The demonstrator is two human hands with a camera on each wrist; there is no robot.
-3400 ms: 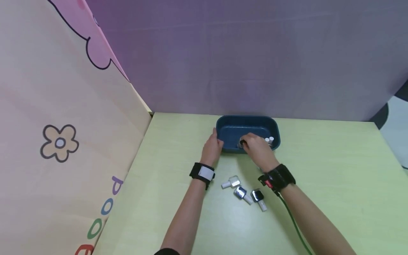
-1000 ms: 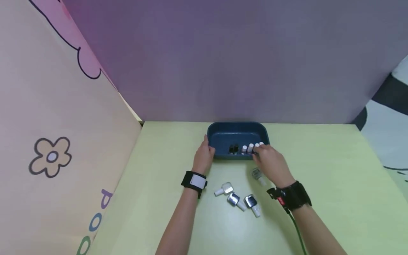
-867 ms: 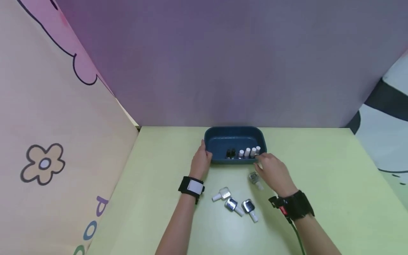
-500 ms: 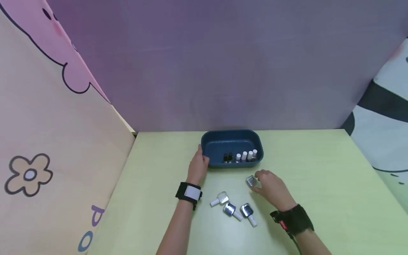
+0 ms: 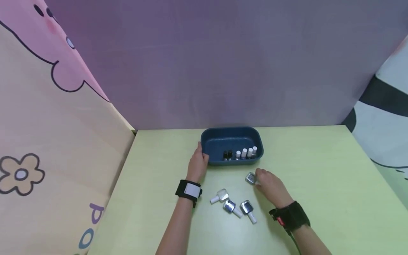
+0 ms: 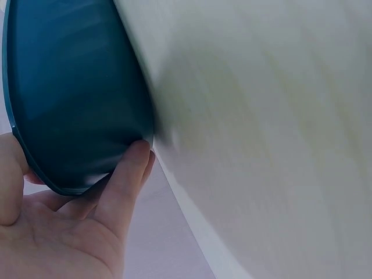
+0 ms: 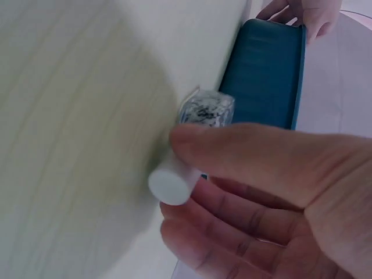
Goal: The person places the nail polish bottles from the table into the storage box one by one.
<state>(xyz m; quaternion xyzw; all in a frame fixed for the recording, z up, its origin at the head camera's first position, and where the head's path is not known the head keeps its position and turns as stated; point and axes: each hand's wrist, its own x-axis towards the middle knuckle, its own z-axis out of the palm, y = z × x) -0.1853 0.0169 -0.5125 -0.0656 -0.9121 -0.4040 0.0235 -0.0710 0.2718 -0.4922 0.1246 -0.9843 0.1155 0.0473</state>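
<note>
In the head view, the right hand (image 5: 271, 187) pinches the white cap of a small square glass bottle (image 5: 250, 178) between thumb and fingers, the bottle located just off the blue tray (image 5: 231, 134) at its 5 o'clock. The bottle's long axis runs from 10 to 4 o'clock, glass body towards 10, cap towards 4; whether it touches the table (image 5: 331, 177) cannot be determined. The left hand (image 5: 197, 166) grips the tray's end at 8 o'clock.
</note>
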